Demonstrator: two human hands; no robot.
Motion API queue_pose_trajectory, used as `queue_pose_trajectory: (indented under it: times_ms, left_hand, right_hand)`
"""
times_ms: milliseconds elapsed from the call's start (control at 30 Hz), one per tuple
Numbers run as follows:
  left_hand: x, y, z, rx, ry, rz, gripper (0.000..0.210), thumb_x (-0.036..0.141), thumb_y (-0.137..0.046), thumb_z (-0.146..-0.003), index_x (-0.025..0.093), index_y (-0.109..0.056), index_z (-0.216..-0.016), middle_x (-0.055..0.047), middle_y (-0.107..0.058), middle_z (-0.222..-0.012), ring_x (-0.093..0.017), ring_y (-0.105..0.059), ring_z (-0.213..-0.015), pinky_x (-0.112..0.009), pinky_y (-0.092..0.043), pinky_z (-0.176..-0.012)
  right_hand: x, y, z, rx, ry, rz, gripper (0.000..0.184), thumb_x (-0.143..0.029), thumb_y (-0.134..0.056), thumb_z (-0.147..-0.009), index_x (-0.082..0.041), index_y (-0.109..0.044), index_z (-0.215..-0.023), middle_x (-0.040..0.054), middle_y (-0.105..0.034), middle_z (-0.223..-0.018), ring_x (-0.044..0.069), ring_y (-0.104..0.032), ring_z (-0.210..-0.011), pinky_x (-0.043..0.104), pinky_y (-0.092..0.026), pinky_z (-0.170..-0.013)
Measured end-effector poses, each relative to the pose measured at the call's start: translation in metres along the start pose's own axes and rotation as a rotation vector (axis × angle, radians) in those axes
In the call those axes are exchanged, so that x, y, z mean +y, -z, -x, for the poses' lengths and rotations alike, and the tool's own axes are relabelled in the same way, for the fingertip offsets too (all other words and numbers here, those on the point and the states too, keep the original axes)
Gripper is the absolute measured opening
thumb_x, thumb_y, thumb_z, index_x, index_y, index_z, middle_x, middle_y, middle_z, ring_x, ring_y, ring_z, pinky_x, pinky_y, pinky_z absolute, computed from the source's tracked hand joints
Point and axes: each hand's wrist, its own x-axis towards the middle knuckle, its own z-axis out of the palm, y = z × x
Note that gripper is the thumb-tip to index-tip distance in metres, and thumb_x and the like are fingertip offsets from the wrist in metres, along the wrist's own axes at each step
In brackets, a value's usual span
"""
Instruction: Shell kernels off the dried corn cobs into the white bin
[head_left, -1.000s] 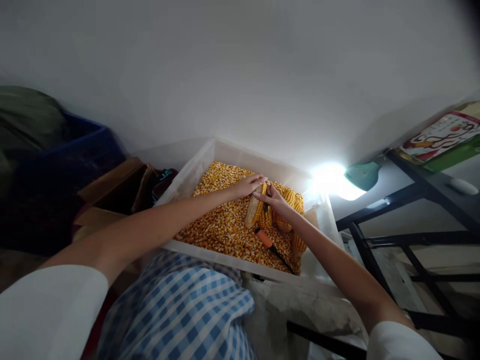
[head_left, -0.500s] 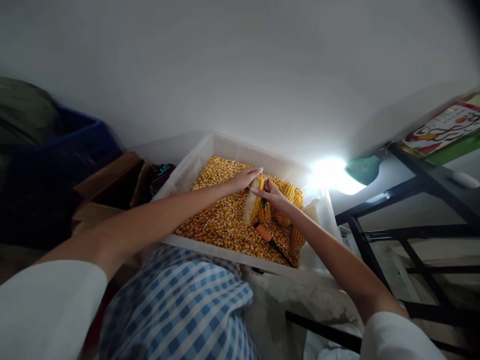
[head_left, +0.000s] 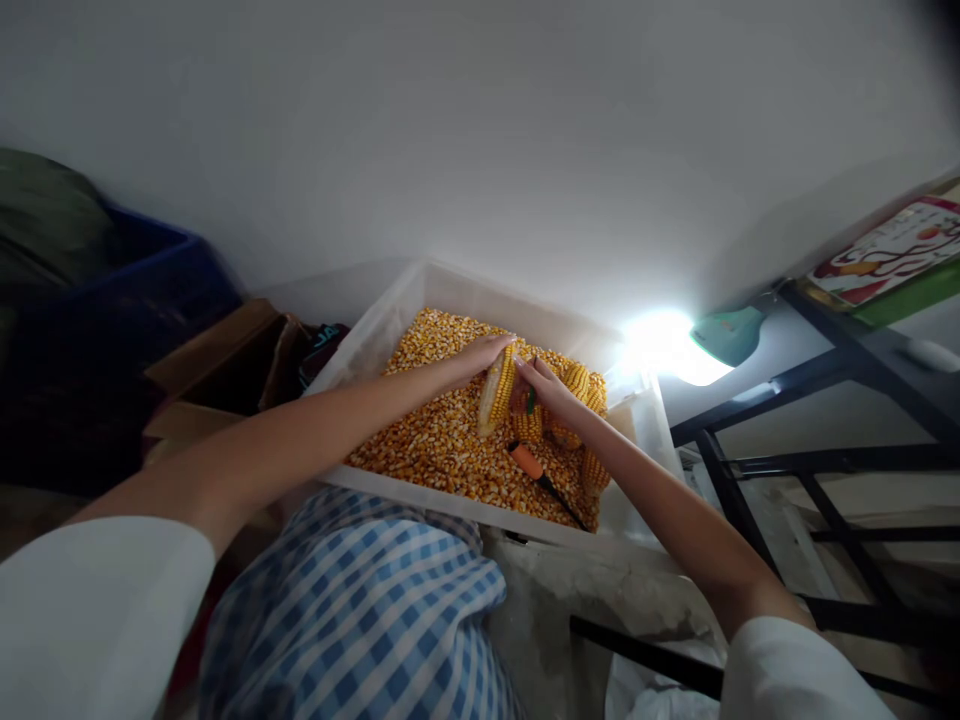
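Note:
My left hand is closed around the upper end of a corn cob. The cob is tilted; its left side is stripped pale while yellow kernels still line its right side. Close beside it, my right hand has its fingers bent together, thumb toward the cob. A small green object shows under these fingers; its kind is hidden. Below both hands, loose corn kernels fill a whitish plastic bin. Several unstripped cobs lie at the right. An orange-handled tool with a dark shaft rests on the kernels.
A bright lamp with a green housing hangs at the right by a black metal frame. On the left are an open cardboard box and a blue crate. Blue checked cloth covers my lap. A pale wall rises behind.
The cob has shifted slightly left and turned, so more of its yellow kernels face me. My right thumb has drawn back from across the cob to its right side. The orange-handled tool stays put.

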Motion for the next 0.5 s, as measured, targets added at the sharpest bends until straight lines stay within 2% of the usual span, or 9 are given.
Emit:
queue_pose_trajectory:
  times_ms: [100,233,300,400,467,500]
  left_hand:
    - [-0.009,0.005,-0.006,0.088,0.116,0.07,0.031,0.046,-0.046,-0.074,0.017,-0.048,-0.062,0.003,-0.044,-0.046,-0.009,-0.04,-0.039,-0.022,-0.029,-0.038]
    - [-0.017,0.012,-0.014,0.172,0.227,0.152,0.027,0.043,-0.054,-0.069,0.018,-0.048,-0.06,0.003,-0.045,-0.042,-0.011,-0.042,-0.037,-0.023,-0.034,-0.037]
    - [-0.017,0.015,-0.015,0.128,0.311,0.208,0.028,0.045,-0.052,-0.069,0.018,-0.049,-0.06,0.001,-0.048,-0.041,-0.012,-0.044,-0.036,-0.023,-0.037,-0.037]
    - [-0.013,0.018,-0.013,-0.019,0.419,0.296,0.037,0.051,-0.044,-0.072,0.016,-0.054,-0.061,-0.005,-0.056,-0.046,-0.017,-0.052,-0.041,-0.026,-0.042,-0.039]
    - [-0.011,0.019,-0.011,-0.098,0.424,0.339,0.043,0.054,-0.039,-0.072,0.016,-0.056,-0.063,-0.008,-0.058,-0.049,-0.019,-0.055,-0.046,-0.028,-0.044,-0.042]
    - [-0.011,0.019,-0.011,-0.095,0.401,0.339,0.044,0.055,-0.038,-0.072,0.016,-0.056,-0.064,-0.008,-0.059,-0.05,-0.02,-0.056,-0.048,-0.029,-0.045,-0.043]
  right_hand:
    - [-0.001,0.001,0.001,-0.048,-0.047,0.219,0.042,-0.062,-0.027,-0.082,-0.021,-0.034,-0.074,-0.0052,-0.042,-0.055,0.008,-0.038,-0.043,0.022,-0.034,-0.043]
    - [0.004,0.0,0.003,-0.054,0.071,0.593,0.04,-0.056,-0.029,-0.085,-0.019,-0.039,-0.073,-0.003,-0.044,-0.062,0.009,-0.042,-0.056,0.023,-0.036,-0.055]
    - [0.006,-0.002,0.004,-0.146,0.107,0.714,0.036,-0.049,-0.03,-0.087,-0.018,-0.044,-0.076,-0.0013,-0.048,-0.067,0.011,-0.045,-0.061,0.023,-0.036,-0.059]
    - [0.006,-0.003,0.006,-0.268,0.164,0.775,0.033,-0.041,-0.029,-0.09,-0.017,-0.051,-0.086,0.0017,-0.056,-0.08,0.012,-0.05,-0.07,0.023,-0.037,-0.065]
    - [0.003,-0.003,0.009,-0.29,0.208,0.779,0.032,-0.039,-0.028,-0.091,-0.019,-0.053,-0.096,0.0026,-0.06,-0.091,0.013,-0.053,-0.079,0.023,-0.038,-0.071]
    - [0.001,-0.004,0.011,-0.285,0.215,0.795,0.033,-0.039,-0.027,-0.091,-0.02,-0.052,-0.101,0.0029,-0.06,-0.095,0.014,-0.054,-0.08,0.023,-0.037,-0.072]
